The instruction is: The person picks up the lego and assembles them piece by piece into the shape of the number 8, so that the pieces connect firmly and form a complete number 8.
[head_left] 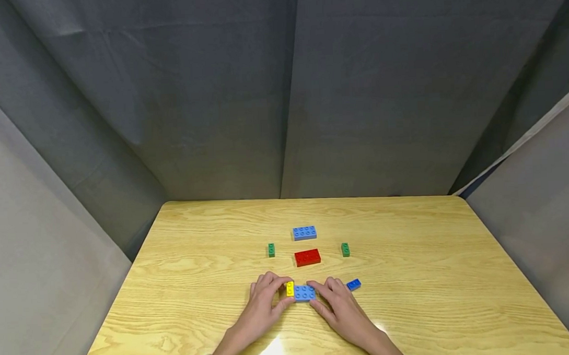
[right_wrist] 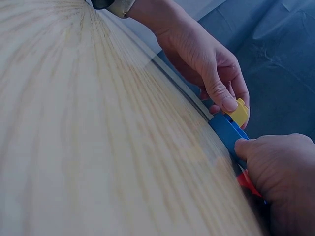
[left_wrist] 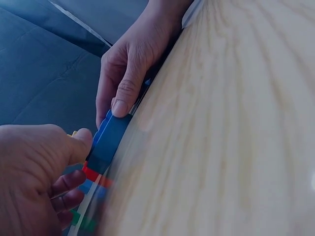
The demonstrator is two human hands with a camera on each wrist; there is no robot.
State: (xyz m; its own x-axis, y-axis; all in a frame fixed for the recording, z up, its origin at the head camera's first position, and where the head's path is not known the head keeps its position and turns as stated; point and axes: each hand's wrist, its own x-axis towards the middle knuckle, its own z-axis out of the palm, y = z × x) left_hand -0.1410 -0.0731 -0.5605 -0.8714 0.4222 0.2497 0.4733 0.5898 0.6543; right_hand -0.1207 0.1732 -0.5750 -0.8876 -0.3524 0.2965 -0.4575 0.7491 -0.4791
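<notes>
My left hand (head_left: 262, 306) pinches a small yellow brick (head_left: 290, 288) between thumb and fingertips at the left end of a light blue brick (head_left: 305, 293). In the right wrist view the yellow brick (right_wrist: 240, 113) looks tilted over the end of the blue brick (right_wrist: 226, 133). With thumb and index finger, my right hand (head_left: 342, 310) grips the blue brick's other end. That blue brick (left_wrist: 109, 140) lies flat on the table, studs up. Just beyond my right hand's fingers is a small dark blue brick (head_left: 354, 285).
Farther back on the wooden table (head_left: 199, 285) lie a red brick (head_left: 307, 257) and a second light blue brick (head_left: 304, 232). Small green bricks stand on either side, one left (head_left: 271, 250) and one right (head_left: 345, 249). Grey curtains (head_left: 216, 96) surround the table.
</notes>
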